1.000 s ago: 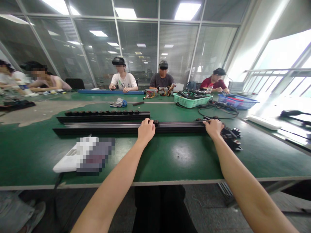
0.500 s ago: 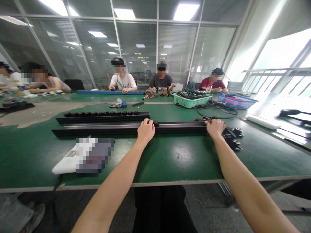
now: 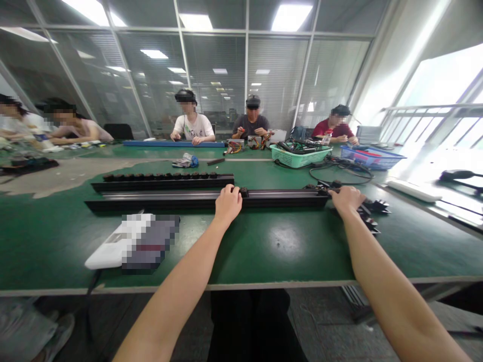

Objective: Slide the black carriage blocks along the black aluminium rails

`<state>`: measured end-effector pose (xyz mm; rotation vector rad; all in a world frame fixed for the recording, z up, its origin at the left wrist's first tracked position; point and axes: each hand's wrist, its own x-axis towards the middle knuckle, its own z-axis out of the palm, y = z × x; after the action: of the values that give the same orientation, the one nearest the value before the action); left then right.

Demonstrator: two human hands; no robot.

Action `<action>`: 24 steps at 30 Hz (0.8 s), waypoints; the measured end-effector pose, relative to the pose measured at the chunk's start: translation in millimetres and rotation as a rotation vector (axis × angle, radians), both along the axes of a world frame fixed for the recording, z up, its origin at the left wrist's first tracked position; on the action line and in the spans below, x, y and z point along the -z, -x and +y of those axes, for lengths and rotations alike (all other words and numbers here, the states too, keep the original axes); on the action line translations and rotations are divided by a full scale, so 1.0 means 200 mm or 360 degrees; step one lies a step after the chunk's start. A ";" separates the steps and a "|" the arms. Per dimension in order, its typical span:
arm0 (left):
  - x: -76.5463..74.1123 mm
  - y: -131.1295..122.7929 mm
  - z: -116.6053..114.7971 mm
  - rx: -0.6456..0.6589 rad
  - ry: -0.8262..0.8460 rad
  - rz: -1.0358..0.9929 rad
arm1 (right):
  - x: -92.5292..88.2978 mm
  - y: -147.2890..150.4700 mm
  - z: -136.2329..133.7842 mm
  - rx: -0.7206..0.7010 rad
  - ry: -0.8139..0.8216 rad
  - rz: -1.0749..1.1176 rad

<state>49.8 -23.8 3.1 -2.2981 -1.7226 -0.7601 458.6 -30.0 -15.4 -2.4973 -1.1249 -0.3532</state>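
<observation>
Head view: what is held by the left hand point(image 3: 228, 203) and the right hand point(image 3: 349, 199)?

A long black aluminium rail point(image 3: 169, 201), grooved along its length with a dull sheen, is lying flat across the green tabletop point(image 3: 287, 246). Both hands are closed over its top edge, with the fingers curled down; neither is spread open.

Where on the rail are they placed?

The left hand is placed near the middle, just beside a small black block point(image 3: 244, 191). The right hand is placed at the right end, among knobbed black fittings point(image 3: 320, 187), and toothed black parts point(image 3: 373, 213) are lying just past it.

What is laid out around the rail?

A second black rail point(image 3: 162, 183), studded with a row of rounded black knobs, is lying parallel just behind it. A flat white object point(image 3: 105, 254) is lying in front, pixelated and not identifiable. Farther off, a green plastic mesh basket point(image 3: 300, 157) is heaped with tangled cables, and a blue basket point(image 3: 372, 152) is placed beside it.
</observation>
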 end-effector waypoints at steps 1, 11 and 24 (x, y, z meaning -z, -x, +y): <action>0.00 0.00 0.00 0.0000 -0.0005 0.0003 | 0.01 -0.01 0.00 0.0018 -0.0002 0.0003; 0.00 0.00 0.00 0.0009 -0.0016 0.0014 | 0.03 -0.13 -0.02 0.0320 -0.0118 0.0244; -0.01 0.00 0.00 -0.0024 -0.0016 0.0031 | -0.08 0.23 -0.04 -0.0225 -0.0345 0.0075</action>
<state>50.1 -23.8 5.7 -2.2758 -1.7220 -0.7391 411.8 -39.0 0.8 -2.2139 -1.1704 -0.3540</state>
